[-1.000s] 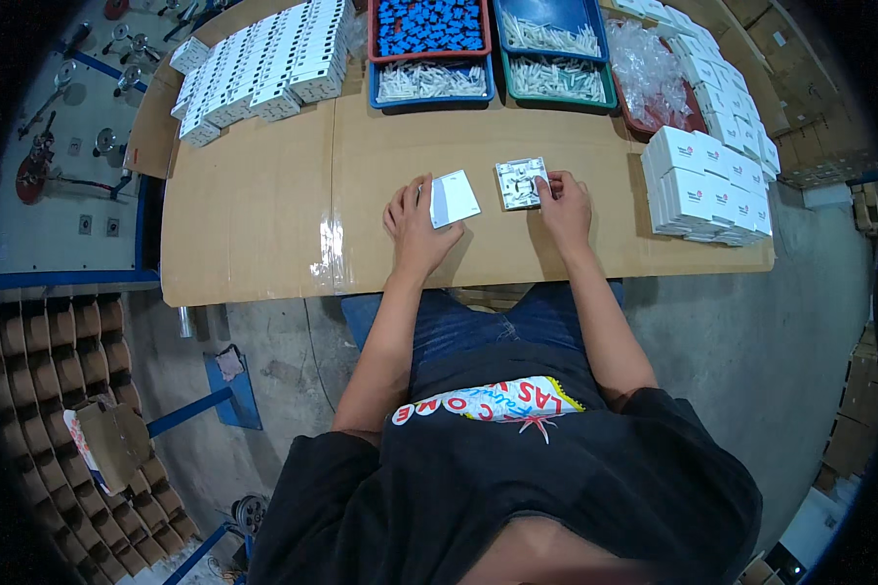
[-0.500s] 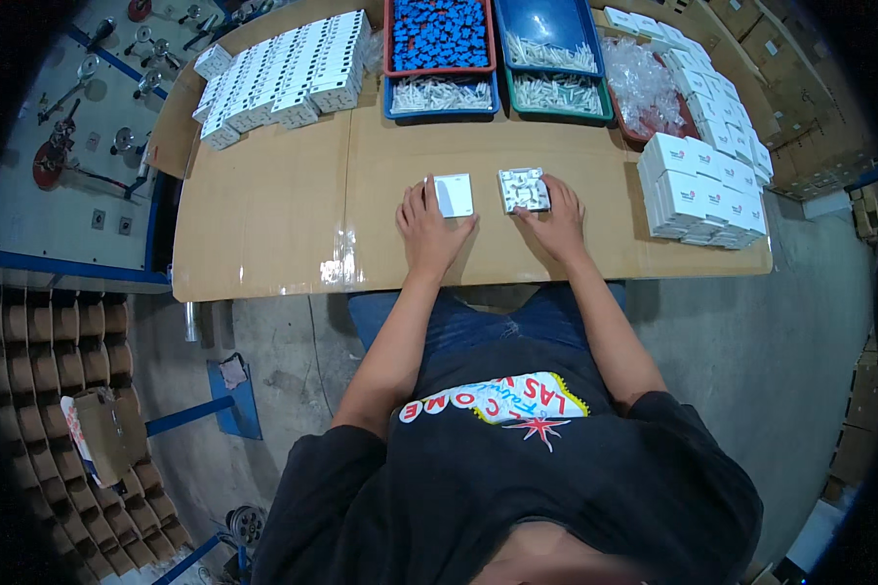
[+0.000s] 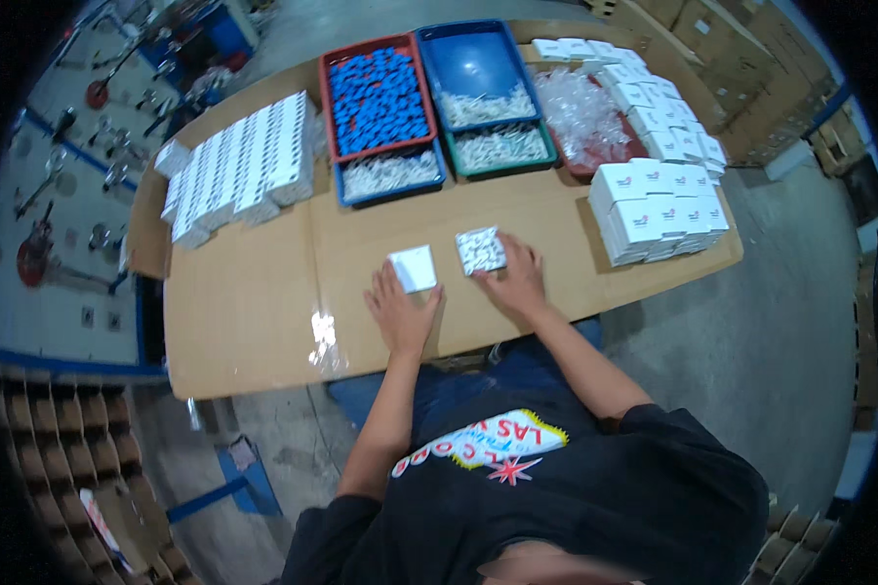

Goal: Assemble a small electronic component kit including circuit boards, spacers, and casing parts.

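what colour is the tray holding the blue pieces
Red tray, seen best in the head view.

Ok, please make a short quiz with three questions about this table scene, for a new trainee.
1. True or false: the left hand rests flat on the cardboard table top, just below the plain white box.
2. Which hand touches the patterned white packet? A) left B) right C) neither
3. What colour are the small parts filling the red tray?

Key: 1 true. 2 B, the right hand. 3 blue.
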The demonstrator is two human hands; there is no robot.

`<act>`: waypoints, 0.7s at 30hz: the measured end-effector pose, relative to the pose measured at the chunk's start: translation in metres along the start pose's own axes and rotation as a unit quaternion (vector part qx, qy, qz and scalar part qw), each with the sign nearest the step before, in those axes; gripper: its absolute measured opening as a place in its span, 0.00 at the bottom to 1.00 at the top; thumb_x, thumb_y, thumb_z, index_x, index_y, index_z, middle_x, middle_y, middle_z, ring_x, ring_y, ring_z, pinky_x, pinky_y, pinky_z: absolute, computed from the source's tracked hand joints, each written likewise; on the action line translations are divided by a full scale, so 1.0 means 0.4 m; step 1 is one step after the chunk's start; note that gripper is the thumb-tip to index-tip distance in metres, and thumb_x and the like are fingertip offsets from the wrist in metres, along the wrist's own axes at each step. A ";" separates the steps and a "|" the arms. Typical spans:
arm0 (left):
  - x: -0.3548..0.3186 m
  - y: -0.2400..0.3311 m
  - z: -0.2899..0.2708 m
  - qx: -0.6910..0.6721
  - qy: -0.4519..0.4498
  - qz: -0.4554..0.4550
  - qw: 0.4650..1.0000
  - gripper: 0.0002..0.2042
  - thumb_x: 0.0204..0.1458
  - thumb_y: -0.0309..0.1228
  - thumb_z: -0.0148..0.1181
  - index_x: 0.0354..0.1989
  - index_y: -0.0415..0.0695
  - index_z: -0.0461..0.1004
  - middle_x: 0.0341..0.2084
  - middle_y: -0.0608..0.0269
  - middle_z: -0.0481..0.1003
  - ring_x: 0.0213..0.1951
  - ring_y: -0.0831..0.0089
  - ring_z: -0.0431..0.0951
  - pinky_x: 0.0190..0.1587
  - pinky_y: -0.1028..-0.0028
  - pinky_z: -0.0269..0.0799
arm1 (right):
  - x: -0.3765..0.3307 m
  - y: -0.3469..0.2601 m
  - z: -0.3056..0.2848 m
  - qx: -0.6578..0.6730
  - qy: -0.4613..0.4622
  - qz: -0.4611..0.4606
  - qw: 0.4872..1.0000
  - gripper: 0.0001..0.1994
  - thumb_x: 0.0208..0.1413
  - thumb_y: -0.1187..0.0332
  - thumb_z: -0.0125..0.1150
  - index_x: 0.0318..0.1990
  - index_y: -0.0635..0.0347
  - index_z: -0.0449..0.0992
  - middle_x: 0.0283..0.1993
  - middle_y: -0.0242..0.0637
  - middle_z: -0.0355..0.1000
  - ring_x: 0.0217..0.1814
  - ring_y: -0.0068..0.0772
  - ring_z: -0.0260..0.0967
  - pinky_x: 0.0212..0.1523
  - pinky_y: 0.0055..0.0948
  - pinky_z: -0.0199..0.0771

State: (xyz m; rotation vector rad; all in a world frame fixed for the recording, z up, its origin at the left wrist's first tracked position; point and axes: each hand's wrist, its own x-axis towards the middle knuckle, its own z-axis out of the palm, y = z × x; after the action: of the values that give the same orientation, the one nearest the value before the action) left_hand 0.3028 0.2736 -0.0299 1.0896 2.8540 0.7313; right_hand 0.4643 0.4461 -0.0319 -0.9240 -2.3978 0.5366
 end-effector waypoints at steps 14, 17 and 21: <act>0.035 0.024 -0.017 0.013 -0.040 -0.009 0.999 0.52 0.49 0.52 0.69 0.76 0.36 0.50 0.74 0.48 0.55 0.76 0.47 0.50 0.75 0.43 0.38 | 0.417 0.169 -0.350 0.123 -0.052 0.028 0.991 0.16 0.60 0.66 0.65 0.54 0.60 0.80 0.55 0.43 0.79 0.55 0.41 0.78 0.57 0.36 0.75; 0.038 0.039 -0.023 0.021 -0.052 -0.008 0.998 0.52 0.49 0.52 0.69 0.76 0.36 0.50 0.75 0.48 0.54 0.76 0.47 0.50 0.75 0.43 0.38 | 0.638 0.321 -0.423 0.027 -0.045 0.063 0.997 0.15 0.63 0.63 0.59 0.50 0.61 0.81 0.47 0.46 0.81 0.48 0.41 0.80 0.52 0.36 0.78; 0.038 0.042 -0.010 0.031 -0.049 0.001 0.998 0.51 0.48 0.52 0.68 0.76 0.38 0.50 0.75 0.49 0.55 0.76 0.47 0.50 0.75 0.42 0.38 | 0.842 0.535 -0.469 -0.048 -0.001 0.085 0.995 0.14 0.60 0.63 0.60 0.46 0.61 0.82 0.45 0.51 0.81 0.48 0.52 0.79 0.51 0.43 0.78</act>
State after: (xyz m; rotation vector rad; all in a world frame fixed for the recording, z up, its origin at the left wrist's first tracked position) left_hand 0.3011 0.2925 -0.0169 1.1015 2.8108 0.5767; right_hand 0.4662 0.8631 0.1113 -1.1789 -2.3771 0.4876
